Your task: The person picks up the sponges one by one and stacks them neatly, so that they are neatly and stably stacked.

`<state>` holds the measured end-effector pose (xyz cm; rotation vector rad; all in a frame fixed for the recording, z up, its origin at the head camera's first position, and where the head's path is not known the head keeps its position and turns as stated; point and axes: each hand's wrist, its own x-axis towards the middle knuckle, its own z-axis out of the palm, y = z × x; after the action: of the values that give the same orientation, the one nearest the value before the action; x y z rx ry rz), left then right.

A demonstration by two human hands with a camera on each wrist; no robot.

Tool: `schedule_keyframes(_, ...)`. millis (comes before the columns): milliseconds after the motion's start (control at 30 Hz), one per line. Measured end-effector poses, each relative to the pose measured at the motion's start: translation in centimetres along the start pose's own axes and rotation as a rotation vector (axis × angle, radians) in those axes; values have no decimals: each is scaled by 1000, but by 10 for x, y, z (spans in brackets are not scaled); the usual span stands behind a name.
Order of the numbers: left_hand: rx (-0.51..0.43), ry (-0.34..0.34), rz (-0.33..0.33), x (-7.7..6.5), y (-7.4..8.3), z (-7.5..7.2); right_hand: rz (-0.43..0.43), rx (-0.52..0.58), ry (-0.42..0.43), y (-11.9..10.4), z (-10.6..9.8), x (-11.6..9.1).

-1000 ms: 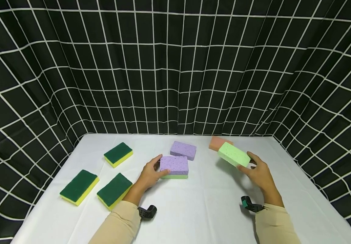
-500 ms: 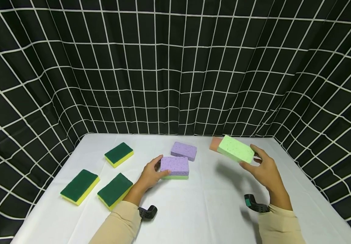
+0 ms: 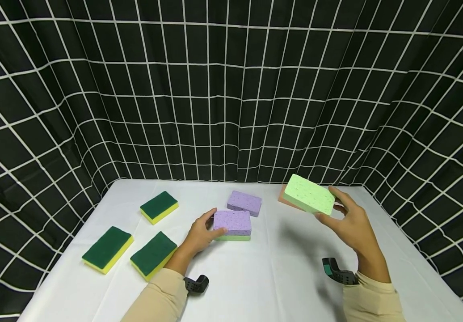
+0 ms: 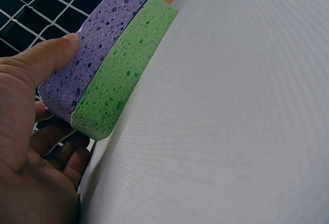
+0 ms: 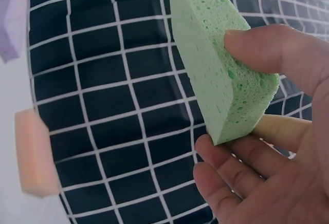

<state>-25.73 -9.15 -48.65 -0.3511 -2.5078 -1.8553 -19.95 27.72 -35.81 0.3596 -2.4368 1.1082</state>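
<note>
My left hand (image 3: 200, 233) grips a purple sponge (image 3: 232, 221) by its left end, thumb on the near side. The purple sponge lies squarely on a green sponge (image 4: 126, 72) that rests on the white table. My right hand (image 3: 351, 219) holds a second, light green sponge (image 3: 309, 195) in the air, pinching its right end between thumb and fingers. Below and behind it an orange sponge (image 5: 36, 152) lies on the table, partly covered in the head view. Just behind the stack lies another purple sponge (image 3: 245, 203).
At the left lie three yellow sponges with dark green scouring tops: one far back (image 3: 159, 207), one at the outer left (image 3: 108, 249), and one (image 3: 153, 255) beside my left forearm. A black curtain (image 3: 237, 98) with white grid lines surrounds the white table (image 3: 255, 281).
My right hand has lifted the light green sponge higher and moved slightly right, covering more of the orange sponge. My left hand stays on the stack. The head view has tilted up slightly.
</note>
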Motion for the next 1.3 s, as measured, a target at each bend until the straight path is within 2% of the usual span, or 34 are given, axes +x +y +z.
schedule_keyframes(233, 1, -1, 2, 0, -1, 0, -32, 60, -31, -13, 8, 10)
schedule_keyframes(467, 4, 2, 9, 0, -2, -1, -112, 111, -60, -27, 23, 23)
schedule_keyframes(633, 2, 0, 12, 0, -3, -1, -149, 122, -92, -51, 32, 26)
schedule_keyframes(800, -19, -10, 16, 0, -4, -1, -149, 147, -128, -76, 38, 27)
schedule_keyframes(1100, -15, -16, 27, 1, -5, 0, -142, 239, -181, -79, 52, 31)
schedule_keyframes(1300, -6, -11, 31, 0, -3, 0, -199, 273, -203, -76, 66, 34)
